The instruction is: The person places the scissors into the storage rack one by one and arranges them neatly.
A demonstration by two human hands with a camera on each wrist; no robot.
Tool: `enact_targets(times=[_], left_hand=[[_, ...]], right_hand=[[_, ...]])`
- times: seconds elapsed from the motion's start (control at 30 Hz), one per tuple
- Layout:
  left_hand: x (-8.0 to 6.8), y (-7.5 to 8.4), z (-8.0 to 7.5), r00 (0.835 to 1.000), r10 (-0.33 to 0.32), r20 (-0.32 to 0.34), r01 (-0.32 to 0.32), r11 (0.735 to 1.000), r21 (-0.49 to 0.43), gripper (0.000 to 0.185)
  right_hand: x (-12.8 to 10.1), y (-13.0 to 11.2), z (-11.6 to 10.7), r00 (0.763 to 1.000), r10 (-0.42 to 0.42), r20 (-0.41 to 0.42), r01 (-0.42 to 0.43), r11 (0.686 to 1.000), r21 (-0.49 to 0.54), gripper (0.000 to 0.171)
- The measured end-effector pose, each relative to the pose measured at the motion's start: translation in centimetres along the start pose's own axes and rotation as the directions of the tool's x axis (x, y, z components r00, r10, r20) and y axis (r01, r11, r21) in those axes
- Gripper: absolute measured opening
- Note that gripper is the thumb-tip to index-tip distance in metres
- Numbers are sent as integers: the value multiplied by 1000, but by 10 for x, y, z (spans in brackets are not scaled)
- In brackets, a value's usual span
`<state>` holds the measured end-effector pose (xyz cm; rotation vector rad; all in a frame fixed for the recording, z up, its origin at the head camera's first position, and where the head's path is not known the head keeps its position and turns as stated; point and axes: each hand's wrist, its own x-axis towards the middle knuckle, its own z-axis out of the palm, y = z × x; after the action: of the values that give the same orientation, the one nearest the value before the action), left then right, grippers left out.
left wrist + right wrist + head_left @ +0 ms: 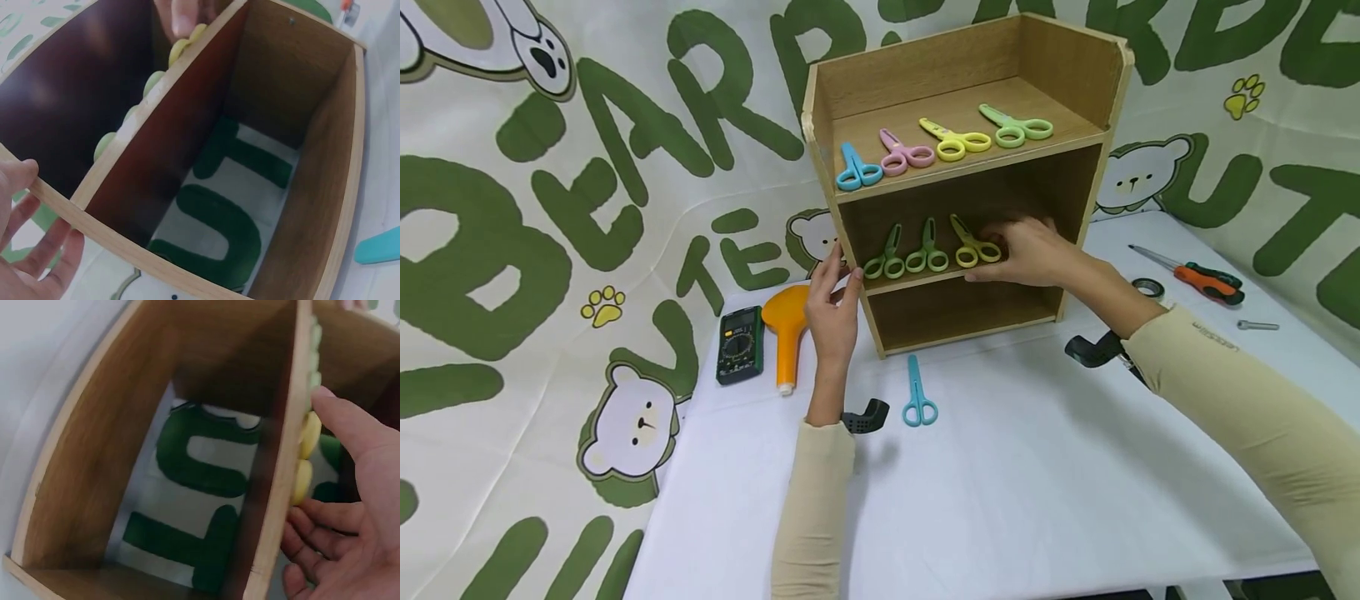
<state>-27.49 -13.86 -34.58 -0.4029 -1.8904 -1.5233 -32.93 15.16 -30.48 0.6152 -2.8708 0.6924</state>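
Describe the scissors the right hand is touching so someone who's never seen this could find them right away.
Find the wooden shelf unit standing on the white table. On its middle shelf three pairs lie in a row; the right hand touches the rightmost. They are the yellow scissors, while both neighbours to their left are green.

This looks like a staged recording setup rather than a lived-in room: a white-covered bench (1037,500) backed by a draped bear-print cloth (550,250), with a small wooden shelf (1112,92) of plastic scissors (951,143) beside a multimeter (740,344) and screwdriver (1195,277).
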Motion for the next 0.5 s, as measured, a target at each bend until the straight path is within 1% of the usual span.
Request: enact_targets(times=[0.03, 0.1, 0.17, 0.23, 0.27, 0.33, 0.5], left_hand=[[0, 0, 0, 1000, -1, 0, 1, 1000, 0, 47], [0, 1, 1, 1000, -4, 2, 4, 1000, 2, 47], [0, 2, 1, 1000, -6, 7, 6, 1000, 7, 47], [1, 2, 2, 1000, -5, 12, 5, 1000, 8, 47], [1, 2, 2, 1000, -5, 13, 5, 1000, 11, 47], [1, 2, 1, 1000, -1, 11, 0, 1000, 12, 47], [-1, 2, 1, 1000, 4, -4, -4, 1000, 24, 47]], right_hand=[[-6, -1, -1, 1000, -12, -27, 12, 1000, -2, 70], [-22, -4, 1, 995, -42, -93, 42, 999, 1, 66], [-39, -7, 8, 983, -88, -159, 89, 996, -1, 55], [-55, -11, 21, 969, -151, -195, 151, 988, -15, 45], [-63, -13, 29, 965, -176, -196, 177, 984, -15, 42], [-76, -18, 48, 961, -218, -172, 220, 976, -8, 39], [-97, -31, 98, 954, -293, -70, 293, 956, -2, 41]])
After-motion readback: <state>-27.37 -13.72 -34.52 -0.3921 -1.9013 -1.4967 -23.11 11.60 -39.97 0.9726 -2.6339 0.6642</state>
